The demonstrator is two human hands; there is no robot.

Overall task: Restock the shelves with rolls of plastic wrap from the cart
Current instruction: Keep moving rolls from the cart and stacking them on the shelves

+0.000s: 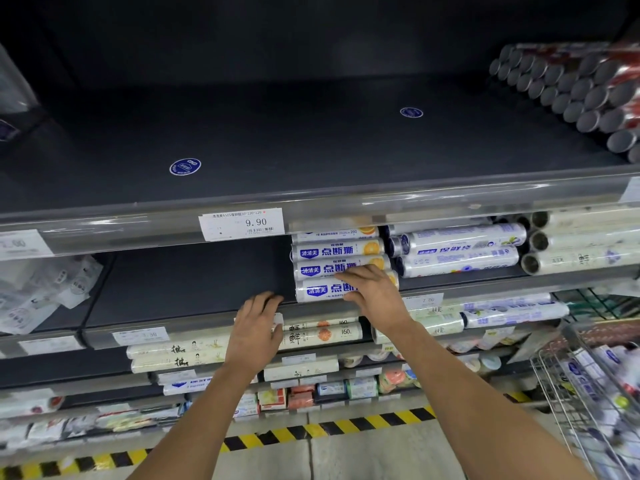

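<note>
**Snug the front roll into line**

My right hand is on the nearest roll of plastic wrap. My fingers bend over its top and my thumb sits on its near side, so I have hold of it. It lies at the front of the stack of rolls on the middle shelf.

My left hand rests on the shelf's front edge, just left of the roll. Its fingers are loosely bent and hold nothing.

I think the job now is to set this roll straight. It should touch the roll behind it, with the blue words facing out. Round rolls like to roll off, so I would let go slowly.

There is bare shelf to the left. More rolls wait in the cart, near me on the right.
</note>
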